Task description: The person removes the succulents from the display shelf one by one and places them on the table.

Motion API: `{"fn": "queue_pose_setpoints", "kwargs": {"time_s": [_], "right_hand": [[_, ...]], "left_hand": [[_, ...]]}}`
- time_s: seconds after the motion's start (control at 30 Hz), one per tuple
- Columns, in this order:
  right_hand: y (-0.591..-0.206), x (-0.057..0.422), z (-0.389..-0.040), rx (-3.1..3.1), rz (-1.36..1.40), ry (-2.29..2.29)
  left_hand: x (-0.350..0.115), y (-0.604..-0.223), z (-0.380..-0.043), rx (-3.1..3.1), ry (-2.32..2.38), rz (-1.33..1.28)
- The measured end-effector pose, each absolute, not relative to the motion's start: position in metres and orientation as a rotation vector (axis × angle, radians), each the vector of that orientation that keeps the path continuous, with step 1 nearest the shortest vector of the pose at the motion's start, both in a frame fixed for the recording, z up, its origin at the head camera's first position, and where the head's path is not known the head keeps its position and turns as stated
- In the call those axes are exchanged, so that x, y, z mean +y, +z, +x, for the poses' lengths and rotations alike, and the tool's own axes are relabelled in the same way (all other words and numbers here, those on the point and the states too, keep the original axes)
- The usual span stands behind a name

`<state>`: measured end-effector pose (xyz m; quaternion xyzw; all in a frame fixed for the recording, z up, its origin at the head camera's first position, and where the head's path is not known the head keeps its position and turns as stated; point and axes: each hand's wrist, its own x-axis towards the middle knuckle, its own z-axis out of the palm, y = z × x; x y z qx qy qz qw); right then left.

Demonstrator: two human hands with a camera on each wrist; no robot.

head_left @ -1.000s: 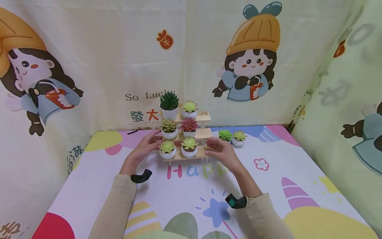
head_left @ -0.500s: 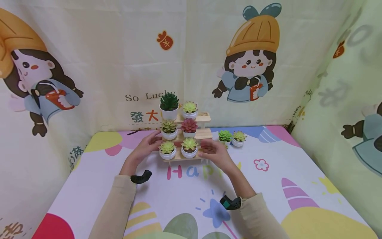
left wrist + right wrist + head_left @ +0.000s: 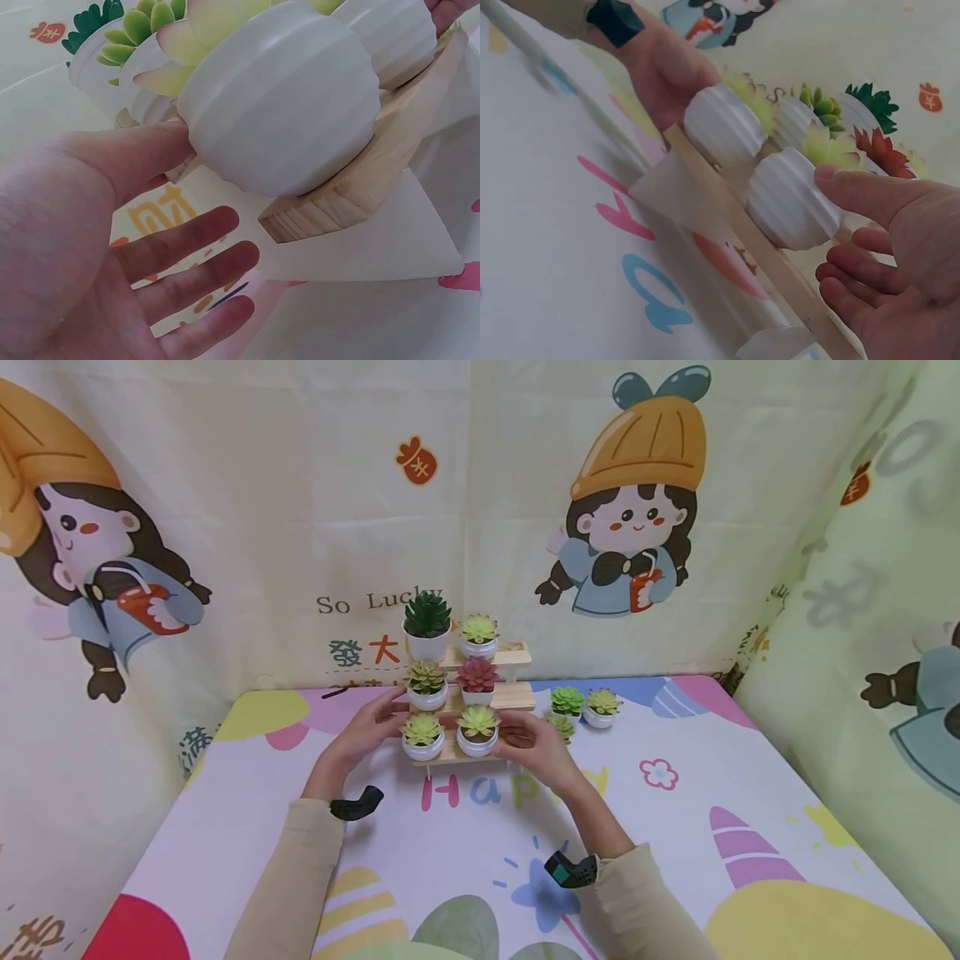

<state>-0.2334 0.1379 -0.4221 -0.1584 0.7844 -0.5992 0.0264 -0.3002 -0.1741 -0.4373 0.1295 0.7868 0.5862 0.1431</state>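
Note:
A wooden three-step stand (image 3: 513,696) bears several white-potted artificial succulents. My left hand (image 3: 363,735) is beside the bottom-left succulent (image 3: 422,737); in the left wrist view its thumb (image 3: 154,146) lies against that white pot (image 3: 281,105), the other visible fingers spread and loose below. At the bottom right, my right hand (image 3: 536,745) is next to another pale green succulent (image 3: 477,729). The right wrist view shows the thumb (image 3: 847,187) at this pot's (image 3: 791,199) upper side, with loosely bent fingers beside it.
A red succulent (image 3: 477,677) and a darker green one (image 3: 426,681) occupy the middle step. Up top stand a tall dark green plant (image 3: 427,622) and a pale one (image 3: 478,635). Three more succulents, including a bright green one (image 3: 567,702), sit on the table right of the stand.
My right hand has moved left along the bottom step to the right-hand pot, uncovering a small succulent on the table behind it. My left hand has stayed in place.

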Motion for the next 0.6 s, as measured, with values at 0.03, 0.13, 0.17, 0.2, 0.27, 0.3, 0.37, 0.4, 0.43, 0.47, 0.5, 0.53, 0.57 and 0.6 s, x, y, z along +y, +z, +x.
{"fn": "queue_pose_setpoints", "kwargs": {"time_s": [0.03,0.13,0.17,0.2,0.27,0.3,0.37,0.4,0.43,0.47,0.5,0.53,0.57,0.6], "right_hand": [[-0.423,0.137,-0.234,2.426,-0.493,-1.849],[-0.425,0.136,-0.235,2.427,-0.484,-1.852],[-0.425,0.135,-0.235,2.429,-0.483,-1.85],[-0.425,0.135,-0.235,2.432,-0.478,-1.848],[-0.425,0.133,-0.235,2.443,-0.462,-1.839],[-0.426,0.133,-0.235,2.449,-0.455,-1.834],[-0.426,0.132,-0.236,2.471,-0.45,-1.819],[-0.426,0.131,-0.236,2.477,-0.442,-1.817],[-0.426,0.13,-0.236,2.48,-0.438,-1.818],[-0.426,0.13,-0.236,2.476,-0.434,-1.824],[-0.425,0.129,-0.236,2.473,-0.43,-1.826],[-0.425,0.128,-0.235,2.466,-0.427,-1.832],[-0.425,0.128,-0.235,2.459,-0.426,-1.837],[-0.424,0.127,-0.235,2.446,-0.421,-1.847]], "left_hand": [[-0.174,-0.437,-0.3,2.275,1.689,0.371],[-0.174,-0.437,-0.3,2.297,1.678,0.371],[-0.174,-0.437,-0.3,2.302,1.676,0.369],[-0.173,-0.436,-0.299,2.305,1.678,0.378],[-0.173,-0.435,-0.298,2.305,1.683,0.384],[-0.173,-0.434,-0.298,2.304,1.688,0.387],[-0.173,-0.434,-0.298,2.3,1.693,0.398],[-0.173,-0.433,-0.297,2.298,1.697,0.4],[-0.173,-0.433,-0.297,2.298,1.699,0.39],[-0.173,-0.433,-0.297,2.299,1.7,0.392],[-0.173,-0.433,-0.297,2.301,1.698,0.397],[-0.173,-0.434,-0.297,2.301,1.697,0.401],[-0.173,-0.434,-0.297,2.302,1.697,0.404],[-0.174,-0.434,-0.297,2.301,1.697,0.404]]}}
